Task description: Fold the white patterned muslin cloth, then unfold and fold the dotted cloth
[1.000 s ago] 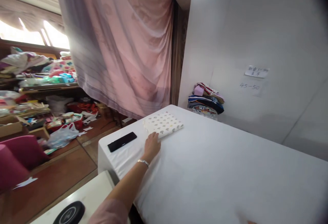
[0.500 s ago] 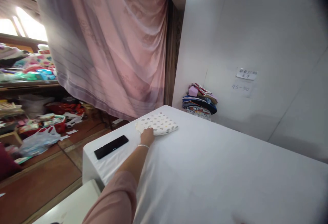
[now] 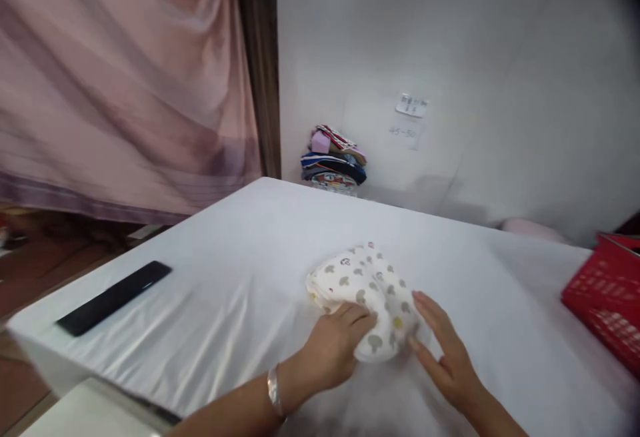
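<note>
A patterned cloth lies at five o'clock on the white surface. My left hand clamps fingers on its seven-o'clock side; my right hand, fingers apart, is at four, contact blurred. I judge this gripping, calling for the right to close.

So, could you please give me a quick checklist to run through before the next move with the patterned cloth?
1. Left grip on the patterned cloth: ok, fingers curled onto its near side.
2. Right grip closed: not ok, thumb and fingers spread beside the cloth.
3. Right fingertips touching cloth: cannot tell, blurred.
4. Cloth smooth: not ok, creased.
5. Flat black object apart from cloth: ok, off to the left.
6. Red basket apart from cloth: ok, far right.
</note>
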Demonstrator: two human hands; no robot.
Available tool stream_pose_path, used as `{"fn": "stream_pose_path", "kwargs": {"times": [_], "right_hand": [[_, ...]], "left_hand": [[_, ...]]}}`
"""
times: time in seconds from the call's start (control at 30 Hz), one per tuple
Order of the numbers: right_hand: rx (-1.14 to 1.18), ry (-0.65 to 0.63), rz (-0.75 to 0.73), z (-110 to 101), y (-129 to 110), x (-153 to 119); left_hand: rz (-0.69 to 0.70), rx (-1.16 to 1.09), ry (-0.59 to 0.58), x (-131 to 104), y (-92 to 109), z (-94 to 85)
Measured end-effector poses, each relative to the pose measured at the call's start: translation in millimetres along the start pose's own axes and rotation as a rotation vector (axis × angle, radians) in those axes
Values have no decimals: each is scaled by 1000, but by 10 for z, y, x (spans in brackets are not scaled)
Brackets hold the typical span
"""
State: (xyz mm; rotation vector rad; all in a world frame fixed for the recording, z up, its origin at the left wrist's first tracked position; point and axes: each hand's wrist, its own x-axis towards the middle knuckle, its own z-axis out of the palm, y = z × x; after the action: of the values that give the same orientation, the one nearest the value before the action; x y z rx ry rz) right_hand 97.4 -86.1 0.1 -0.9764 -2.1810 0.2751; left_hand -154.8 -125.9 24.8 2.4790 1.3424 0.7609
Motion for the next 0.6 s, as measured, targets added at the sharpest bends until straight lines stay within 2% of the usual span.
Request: {"fn": "stream_pose_path", "kwargs": {"times": [0.07,0.13,0.2,0.27,0.37,0.47,0.53,0.6], "right_hand": [[-71,-144,-149,-42,-86,-36],[-140,-256,-221,2,-152,-86],[-184,-306,-248,101,-206,-102],[-182,-305,-246,214,-252,-60],[-132,-268,-193,350,-312,83],[-14,-275,-104,433,-360,244],[141,-283,13,454,-371,348],[372,-265,189,417,-344,469]], "left_hand": [[-50,-84,52,-101,40,125],[-167,-134,140,-189,-19,216],[-339,-176,258,-267,-80,279],[-536,-276,357,-324,-90,315],[-752,-578,385,-348,-35,336],[-866,-884,356,-311,-15,351],[-914,-1012,378,-277,-50,375],[-938,-1072,438,-249,-104,411]]}}
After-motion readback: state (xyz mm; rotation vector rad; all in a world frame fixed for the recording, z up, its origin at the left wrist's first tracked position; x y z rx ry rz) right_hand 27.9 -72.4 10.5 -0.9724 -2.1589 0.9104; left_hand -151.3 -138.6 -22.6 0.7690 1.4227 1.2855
